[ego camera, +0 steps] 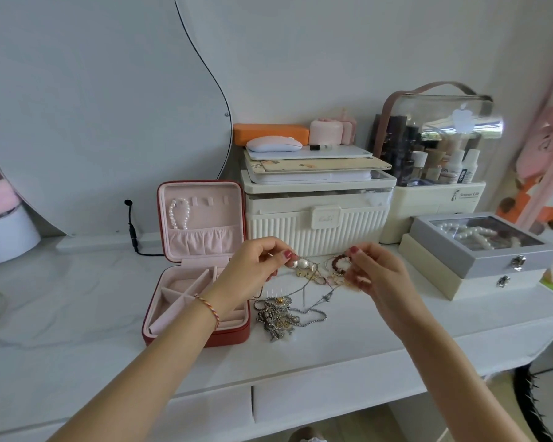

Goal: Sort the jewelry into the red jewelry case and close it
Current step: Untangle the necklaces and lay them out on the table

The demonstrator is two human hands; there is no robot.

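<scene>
My left hand point(256, 263) is raised over the white tabletop point(77, 298), thumb and fingers curled together and pinching a pearl piece point(302, 263) at the left end of a cluster of jewelry. My right hand point(369, 272) is just across from it, fingers curled and pinching the right side of the same cluster, next to a dark beaded ring point(339, 263). Exactly which strand my right fingers hold is too tangled to tell. Thin chains hang from between my hands down to a pile of silver chains and charms point(280, 317) lying on the tabletop, nearer to me.

The red jewelry case point(201, 272) stands open just left of the pile, its pink-lined lid upright at the far side. A pearl bracelet point(179, 213) hangs from a hook inside the lid, above a gathered pocket. The pink dividers of the base show behind my left wrist, which wears a braided string bracelet point(208, 309).

Farther back sits a cream ribbed storage box point(316, 218) stacked with flat things and a pink mouse point(273, 144). To the right, a grey box with a clear lid point(482, 247) holds pearls, resting on a cream box.
</scene>
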